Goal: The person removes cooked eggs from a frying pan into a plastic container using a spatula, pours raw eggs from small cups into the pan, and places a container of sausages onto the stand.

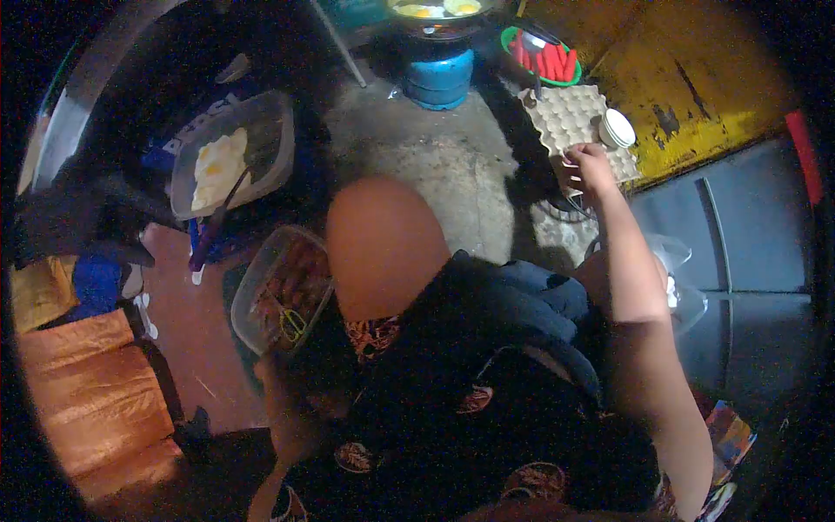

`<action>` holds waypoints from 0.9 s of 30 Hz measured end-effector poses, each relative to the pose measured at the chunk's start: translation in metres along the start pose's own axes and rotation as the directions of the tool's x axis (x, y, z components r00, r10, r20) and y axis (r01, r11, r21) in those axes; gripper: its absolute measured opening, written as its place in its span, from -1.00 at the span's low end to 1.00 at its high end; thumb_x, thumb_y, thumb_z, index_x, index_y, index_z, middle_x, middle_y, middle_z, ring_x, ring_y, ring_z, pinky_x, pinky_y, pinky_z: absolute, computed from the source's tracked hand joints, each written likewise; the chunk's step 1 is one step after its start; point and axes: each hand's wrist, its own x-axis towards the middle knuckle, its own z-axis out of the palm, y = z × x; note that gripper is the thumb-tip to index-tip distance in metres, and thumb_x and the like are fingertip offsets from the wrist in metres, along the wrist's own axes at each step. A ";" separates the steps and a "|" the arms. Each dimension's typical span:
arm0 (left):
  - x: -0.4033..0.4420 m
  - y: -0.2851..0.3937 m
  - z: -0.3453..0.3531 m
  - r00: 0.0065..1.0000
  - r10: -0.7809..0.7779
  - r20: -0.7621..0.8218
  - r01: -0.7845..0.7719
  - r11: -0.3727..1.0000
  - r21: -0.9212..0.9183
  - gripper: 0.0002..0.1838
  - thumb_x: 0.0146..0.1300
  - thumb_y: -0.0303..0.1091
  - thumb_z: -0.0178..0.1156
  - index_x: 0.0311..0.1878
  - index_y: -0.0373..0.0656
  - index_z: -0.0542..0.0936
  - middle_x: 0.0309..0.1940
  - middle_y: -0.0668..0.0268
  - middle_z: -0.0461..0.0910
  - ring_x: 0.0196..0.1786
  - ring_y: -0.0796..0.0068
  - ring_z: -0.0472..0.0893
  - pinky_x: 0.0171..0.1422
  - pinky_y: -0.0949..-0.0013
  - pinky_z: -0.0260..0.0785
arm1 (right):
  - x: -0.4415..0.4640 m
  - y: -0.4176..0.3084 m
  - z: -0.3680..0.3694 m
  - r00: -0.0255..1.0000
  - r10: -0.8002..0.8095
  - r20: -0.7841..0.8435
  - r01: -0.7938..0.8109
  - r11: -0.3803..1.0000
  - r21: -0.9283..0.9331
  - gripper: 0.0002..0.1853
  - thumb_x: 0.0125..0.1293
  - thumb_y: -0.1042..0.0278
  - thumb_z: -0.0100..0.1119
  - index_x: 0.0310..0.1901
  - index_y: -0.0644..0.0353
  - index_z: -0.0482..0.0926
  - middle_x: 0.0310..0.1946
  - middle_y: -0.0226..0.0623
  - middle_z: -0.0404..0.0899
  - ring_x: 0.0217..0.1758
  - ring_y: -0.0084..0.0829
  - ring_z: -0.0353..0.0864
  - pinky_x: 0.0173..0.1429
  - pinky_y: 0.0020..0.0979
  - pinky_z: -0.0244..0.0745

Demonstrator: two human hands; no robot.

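My right hand (590, 167) is stretched out over the near end of a grey cardboard egg tray (564, 117). Its fingers are bent together, and what they hold, if anything, is too small to make out. A white cup or small tub (617, 129) sits on the tray just beyond the hand. Low on the left, my left hand (268, 370) is in shadow near a clear plastic container (248, 291) of reddish-brown meat-like pieces. Its fingers are hidden. Yellow-green handles (294, 325), perhaps of scissors or tongs, show in that container.
Fried eggs (424, 11) cook in a pan above a blue gas cylinder (439, 78). A green basket (570, 80) holds red sausage-like pieces. On the left, a larger plastic tub (277, 130) contains fried eggs and a dark-handled utensil (209, 230). My knee (383, 235) rises between the sides.
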 end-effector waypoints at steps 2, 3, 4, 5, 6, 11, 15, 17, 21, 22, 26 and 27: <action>0.001 0.000 0.001 1.000 0.023 0.004 -0.023 1.000 0.001 -0.58 -0.06 -0.15 0.37 -0.04 0.08 0.69 -0.23 0.10 0.70 -0.23 0.15 0.67 -0.15 0.11 0.51 | -0.017 -0.012 0.006 0.997 0.070 0.024 -0.072 0.992 0.107 -0.92 0.32 0.32 0.14 -0.23 0.05 0.46 -0.35 -0.47 0.46 -0.34 -0.49 0.53 -0.26 -0.36 0.50; 0.001 0.000 0.000 0.999 0.032 0.005 -0.032 0.999 0.002 -0.57 -0.06 -0.16 0.38 -0.04 0.08 0.69 -0.23 0.10 0.70 -0.24 0.15 0.67 -0.15 0.12 0.51 | -0.015 -0.011 0.004 0.998 0.053 0.018 -0.055 0.995 0.081 -0.92 0.31 0.32 0.14 -0.23 0.05 0.46 -0.35 -0.47 0.46 -0.33 -0.48 0.53 -0.26 -0.36 0.50; 0.001 0.000 -0.001 0.999 0.046 0.008 -0.046 0.999 0.005 -0.57 -0.06 -0.16 0.38 -0.03 0.08 0.69 -0.23 0.11 0.70 -0.24 0.16 0.67 -0.15 0.12 0.51 | -0.011 -0.011 0.003 0.999 0.038 0.015 -0.039 0.998 0.054 -0.91 0.31 0.32 0.15 -0.23 0.05 0.46 -0.34 -0.47 0.46 -0.33 -0.48 0.54 -0.25 -0.37 0.50; 0.000 -0.001 -0.001 0.998 0.057 0.011 -0.057 0.998 0.009 -0.57 -0.07 -0.16 0.38 -0.03 0.09 0.69 -0.23 0.11 0.70 -0.24 0.16 0.67 -0.16 0.12 0.51 | -0.010 -0.008 0.004 1.000 0.026 0.015 -0.026 0.999 0.027 -0.91 0.31 0.32 0.15 -0.23 0.05 0.46 -0.34 -0.47 0.46 -0.33 -0.48 0.54 -0.25 -0.37 0.50; -0.001 -0.003 -0.001 0.998 0.064 0.015 -0.064 0.998 0.013 -0.57 -0.07 -0.16 0.38 -0.03 0.09 0.69 -0.23 0.11 0.70 -0.24 0.16 0.67 -0.16 0.12 0.51 | -0.014 -0.012 0.006 0.998 0.034 0.051 -0.040 0.994 0.105 -0.89 0.29 0.31 0.17 -0.21 0.06 0.46 -0.33 -0.47 0.46 -0.32 -0.49 0.55 -0.25 -0.38 0.51; 0.001 -0.009 0.002 0.992 0.126 0.019 -0.127 0.991 0.045 -0.55 -0.09 -0.17 0.39 -0.02 0.12 0.69 -0.23 0.12 0.71 -0.25 0.18 0.67 -0.17 0.13 0.51 | -0.029 -0.018 0.011 0.998 0.038 0.052 -0.043 0.994 0.100 -0.88 0.29 0.33 0.16 -0.18 0.06 0.45 -0.34 -0.47 0.47 -0.35 -0.49 0.55 -0.26 -0.37 0.52; -0.002 -0.021 0.008 0.972 0.236 0.020 -0.237 0.967 0.093 -0.54 -0.10 -0.17 0.40 -0.01 0.13 0.69 -0.23 0.13 0.71 -0.26 0.19 0.68 -0.18 0.14 0.52 | -0.028 -0.019 0.016 0.997 0.064 0.050 -0.067 0.996 0.055 -0.87 0.30 0.33 0.15 -0.17 0.07 0.45 -0.32 -0.46 0.48 -0.35 -0.49 0.54 -0.27 -0.36 0.52; -0.006 -0.030 0.014 0.949 0.315 0.020 -0.316 0.944 0.097 -0.53 -0.11 -0.18 0.41 -0.01 0.14 0.69 -0.23 0.13 0.71 -0.27 0.20 0.68 -0.18 0.14 0.52 | -0.021 -0.014 0.017 0.996 0.044 0.074 -0.045 0.999 0.019 -0.87 0.31 0.32 0.14 -0.17 0.07 0.45 -0.31 -0.46 0.48 -0.35 -0.49 0.54 -0.27 -0.35 0.53; -0.041 -0.018 -0.010 0.891 0.453 -0.042 -0.449 0.890 0.075 -0.60 -0.05 -0.20 0.36 -0.04 0.12 0.70 -0.18 0.31 0.72 -0.24 0.22 0.69 -0.15 0.17 0.53 | -0.020 -0.017 0.026 0.992 0.013 0.126 -0.023 0.997 0.078 -0.86 0.30 0.30 0.15 -0.16 0.09 0.48 -0.32 -0.45 0.48 -0.35 -0.47 0.53 -0.27 -0.35 0.52; -0.052 -0.005 -0.020 0.936 0.353 -0.014 -0.352 0.930 -0.106 -0.59 -0.06 -0.21 0.37 -0.04 0.12 0.70 -0.19 0.30 0.72 -0.23 0.19 0.69 -0.15 0.17 0.53 | -0.010 -0.009 0.030 0.993 -0.014 0.115 0.013 1.000 0.016 -0.86 0.30 0.30 0.15 -0.16 0.09 0.49 -0.33 -0.45 0.47 -0.35 -0.47 0.53 -0.27 -0.35 0.52; -0.062 0.020 -0.043 0.888 0.459 0.027 -0.447 0.877 -0.177 -0.57 -0.08 -0.27 0.38 -0.03 0.11 0.69 -0.23 0.21 0.71 -0.21 0.12 0.68 -0.14 0.13 0.52 | 0.001 0.018 0.054 0.981 0.030 0.193 -0.048 0.995 0.085 -0.85 0.28 0.31 0.14 -0.14 0.08 0.51 -0.38 -0.38 0.52 -0.36 -0.42 0.58 -0.40 -0.35 0.52; -0.059 0.014 -0.039 0.810 0.585 0.032 -0.584 0.811 -0.033 -0.57 -0.08 -0.29 0.37 -0.02 0.11 0.69 -0.25 0.18 0.70 -0.21 0.11 0.68 -0.14 0.12 0.52 | -0.014 0.014 0.065 0.977 0.039 0.209 -0.064 0.992 0.112 -0.85 0.28 0.32 0.14 -0.14 0.07 0.51 -0.36 -0.36 0.54 -0.35 -0.41 0.60 -0.43 -0.36 0.51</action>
